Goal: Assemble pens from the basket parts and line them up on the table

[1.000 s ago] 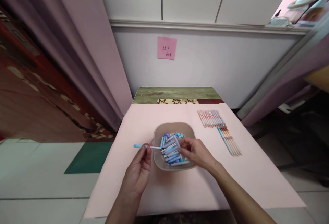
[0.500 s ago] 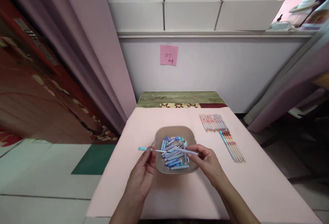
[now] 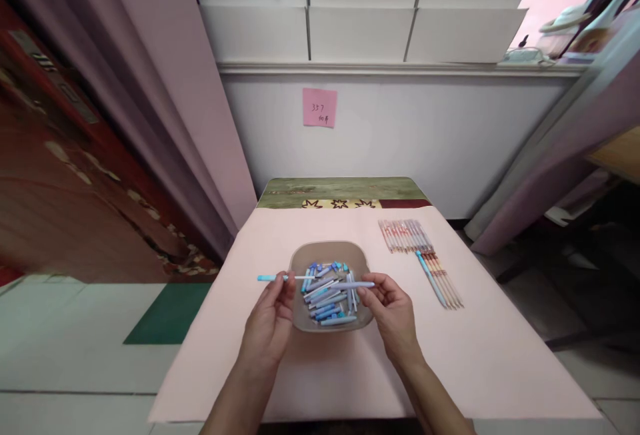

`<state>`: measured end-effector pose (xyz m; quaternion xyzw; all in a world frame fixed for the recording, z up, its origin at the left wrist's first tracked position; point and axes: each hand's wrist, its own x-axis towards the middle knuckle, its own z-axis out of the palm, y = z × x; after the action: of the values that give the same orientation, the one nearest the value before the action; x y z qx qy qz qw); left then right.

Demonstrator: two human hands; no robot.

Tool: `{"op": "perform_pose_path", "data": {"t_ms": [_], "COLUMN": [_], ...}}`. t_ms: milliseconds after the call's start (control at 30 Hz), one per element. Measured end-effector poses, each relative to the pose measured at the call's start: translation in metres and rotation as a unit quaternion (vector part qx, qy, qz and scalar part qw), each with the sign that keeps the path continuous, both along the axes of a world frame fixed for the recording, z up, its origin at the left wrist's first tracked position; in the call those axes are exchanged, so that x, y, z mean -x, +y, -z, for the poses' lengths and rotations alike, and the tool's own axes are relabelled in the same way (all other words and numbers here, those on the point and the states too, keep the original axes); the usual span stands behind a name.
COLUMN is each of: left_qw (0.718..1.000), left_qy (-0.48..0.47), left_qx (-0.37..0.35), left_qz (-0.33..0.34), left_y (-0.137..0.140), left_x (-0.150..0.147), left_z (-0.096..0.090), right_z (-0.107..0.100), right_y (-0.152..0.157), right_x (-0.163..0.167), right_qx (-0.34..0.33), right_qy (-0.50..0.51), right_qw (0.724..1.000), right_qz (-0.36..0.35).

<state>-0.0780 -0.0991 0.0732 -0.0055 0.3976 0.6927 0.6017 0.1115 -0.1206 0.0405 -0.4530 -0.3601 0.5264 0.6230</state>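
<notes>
My left hand [image 3: 270,318] pinches a light-blue pen top [image 3: 267,278], from which a thin white refill [image 3: 303,278] points right. Between the fingertips of my right hand [image 3: 394,312] lies a lavender pen barrel [image 3: 354,285], held nearly level. Both pieces are over a grey-beige plastic bin [image 3: 330,329], and the refill's tip points toward the barrel's left end. Whether the two touch is hard to make out against the bin's contents. Inside the bin lie several loose blue, lavender and white pen parts [image 3: 327,312].
On the pink-covered table [image 3: 225,355], a row of clear pens [image 3: 405,236] lies at the right. Below it is a row of brownish pens [image 3: 445,280] with a light-blue pen [image 3: 431,280] alongside. A pink note [image 3: 319,108] is stuck to the wall behind.
The whole view has shifted slightly. The lavender barrel in my right hand has turned from sloping down rightward to nearly level. Both hands keep hold of their pieces.
</notes>
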Motion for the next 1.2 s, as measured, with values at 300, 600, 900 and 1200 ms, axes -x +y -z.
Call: {"op": "perform_pose_path", "data": {"t_ms": [300,600,900,1200], "left_qw": [1.0,1.0,1.0,1.0], "left_qy": [-0.007,0.018,-0.012,-0.018], "left_qx": [0.002,-0.004,0.016,0.013], "left_qz": [-0.003,0.012,0.018,0.006], "left_y": [0.011,-0.005,-0.006,-0.006], "left_x": [0.0,0.0,0.009,0.015], "left_z": [0.0,0.009,0.006,-0.004], "right_z": [-0.001,0.006,-0.011,-0.004], "right_y": [-0.003,0.0,0.053,0.092], "right_x": [-0.004,-0.006,-0.001,0.012], "right_qx": [-0.022,-0.005,-0.014,-0.035], "right_qy": [-0.109,-0.454,-0.676,-0.64], "right_qw": [0.99,0.89,0.727,0.739], "right_qz": [0.084,0.029,-0.12,-0.206]}}
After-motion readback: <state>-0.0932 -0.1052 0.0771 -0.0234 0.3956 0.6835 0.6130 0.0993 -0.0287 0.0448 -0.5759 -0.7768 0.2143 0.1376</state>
